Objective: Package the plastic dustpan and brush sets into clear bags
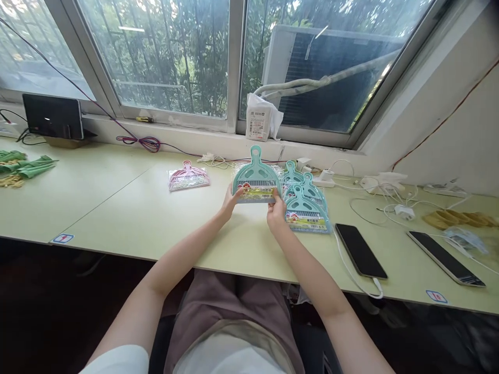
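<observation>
Teal dustpan-and-brush set (256, 171), handle far, held over tabletop (120, 218); left hand (230, 202) and right hand (276, 210), fingers closed on its lower sides. Teal pile (306, 208) just right, nearer right hand; pink set (189, 177) left.

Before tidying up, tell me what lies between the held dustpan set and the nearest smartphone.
In the head view: the right hand, then three packaged teal dustpan-and-brush sets, then a white cable.

The pale table (117, 208) carries a pink dustpan set (189, 179), teal dustpan sets (306, 212), two phones (360, 251) and white cables (377, 286).
</observation>
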### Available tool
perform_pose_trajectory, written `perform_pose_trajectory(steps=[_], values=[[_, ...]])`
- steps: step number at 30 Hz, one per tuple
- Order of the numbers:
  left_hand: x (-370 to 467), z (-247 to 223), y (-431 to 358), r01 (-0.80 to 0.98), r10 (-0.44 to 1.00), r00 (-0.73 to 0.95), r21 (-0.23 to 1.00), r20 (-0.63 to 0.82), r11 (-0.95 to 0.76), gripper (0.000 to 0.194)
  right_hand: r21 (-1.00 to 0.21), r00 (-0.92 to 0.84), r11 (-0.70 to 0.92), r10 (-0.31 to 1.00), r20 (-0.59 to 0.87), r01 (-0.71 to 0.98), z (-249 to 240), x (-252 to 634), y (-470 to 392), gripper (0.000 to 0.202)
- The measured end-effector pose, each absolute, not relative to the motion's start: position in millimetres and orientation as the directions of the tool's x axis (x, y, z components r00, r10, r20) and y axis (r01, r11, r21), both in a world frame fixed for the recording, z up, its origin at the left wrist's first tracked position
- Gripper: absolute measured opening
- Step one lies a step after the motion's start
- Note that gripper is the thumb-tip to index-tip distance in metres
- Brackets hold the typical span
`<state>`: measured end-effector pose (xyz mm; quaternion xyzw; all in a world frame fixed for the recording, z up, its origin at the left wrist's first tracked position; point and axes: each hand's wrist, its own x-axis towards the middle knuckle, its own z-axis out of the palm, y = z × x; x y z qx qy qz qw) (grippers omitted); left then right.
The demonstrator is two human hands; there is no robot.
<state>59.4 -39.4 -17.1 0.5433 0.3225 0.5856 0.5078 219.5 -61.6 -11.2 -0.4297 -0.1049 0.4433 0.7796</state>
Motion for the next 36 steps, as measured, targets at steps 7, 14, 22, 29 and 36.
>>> perform_pose_trajectory(steps=[7, 14, 22, 29, 36], values=[[56.3, -17.6, -34.9, -0.120, 0.903, 0.266, 0.941, 0.339, -0.318, 0.132, -0.751, 0.618, 0.243, 0.740, -0.265, -0.614, -12.3, 226.7, -57.5, 0.022], [57.3, -23.0, -24.8, -0.175, 0.955, 0.104, 0.951, 0.277, -0.256, 0.051, -0.788, 0.563, 0.235, 0.810, -0.165, -0.569, -14.1, 219.0, -60.3, 0.024], [64.4, -19.3, -32.3, -0.239, 0.949, 0.005, 0.922, 0.316, -0.306, 0.041, -0.772, 0.521, 0.302, 0.853, -0.044, -0.559, -8.7, 223.6, -57.7, 0.034], [62.5, -14.1, -30.9, -0.246, 0.944, 0.012, 0.916, 0.329, -0.317, 0.041, -0.871, 0.487, 0.280, 0.872, 0.053, -0.405, -10.1, 233.8, -54.4, 0.037], [69.7, -13.9, -35.1, -0.219, 0.934, 0.032, 0.914, 0.357, -0.342, 0.039, -0.876, 0.550, 0.281, 0.835, 0.021, -0.393, -9.4, 241.6, -51.4, 0.043]])
